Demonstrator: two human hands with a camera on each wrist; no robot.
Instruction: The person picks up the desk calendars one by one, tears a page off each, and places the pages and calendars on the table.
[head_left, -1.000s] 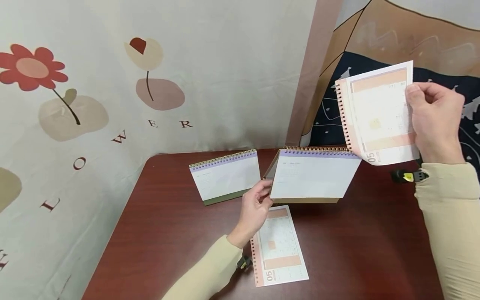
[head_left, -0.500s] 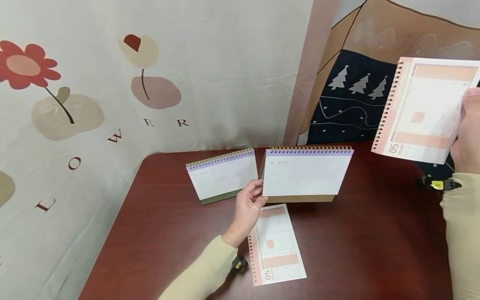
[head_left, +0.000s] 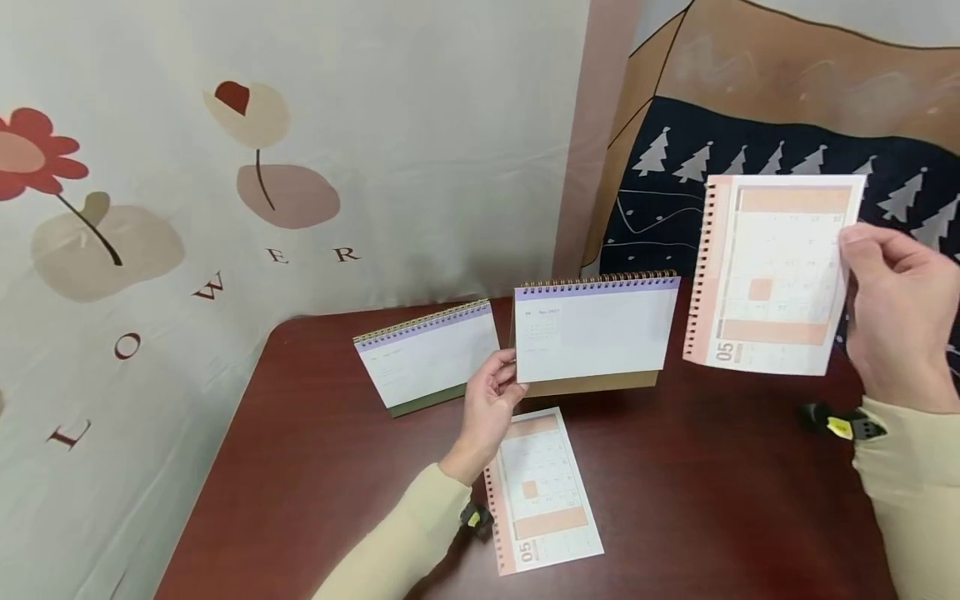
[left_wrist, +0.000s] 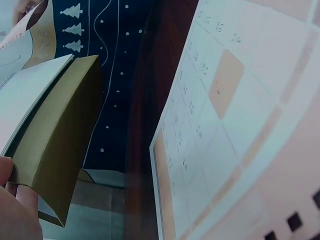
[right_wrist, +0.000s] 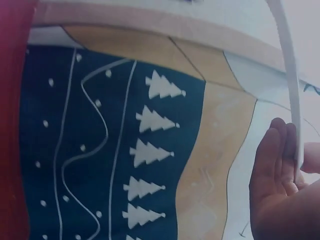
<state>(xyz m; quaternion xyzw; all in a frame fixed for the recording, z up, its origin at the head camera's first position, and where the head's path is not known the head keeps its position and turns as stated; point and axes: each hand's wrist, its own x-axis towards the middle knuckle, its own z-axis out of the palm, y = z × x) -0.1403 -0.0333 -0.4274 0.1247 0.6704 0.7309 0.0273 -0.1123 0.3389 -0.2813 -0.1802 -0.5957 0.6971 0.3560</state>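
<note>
A spiral-bound desk calendar (head_left: 596, 329) with a gold coil and a tan base stands on the table, and my left hand (head_left: 487, 408) grips its lower left corner. In the left wrist view the calendar's olive-tan base (left_wrist: 60, 125) shows beside the fingers. On the right, my right hand (head_left: 903, 308) pinches the right edge of a calendar page (head_left: 780, 275) with a punched left edge and "05" at its lower corner. The page is held up, apart from the calendar. Seen edge-on in the right wrist view, the page (right_wrist: 291, 75) lies between thumb and fingers.
Another desk calendar (head_left: 427, 350) with a green base stands to the left. A similar loose page (head_left: 551, 533) lies on the dark red table (head_left: 300, 467) near the left forearm. A printed curtain (head_left: 420, 142) hangs behind the table.
The right hand has drawn the page off the calendar's coil end, out to the right, then back left and lower. The left hand keeps its hold, and the calendar has tilted slightly.
</note>
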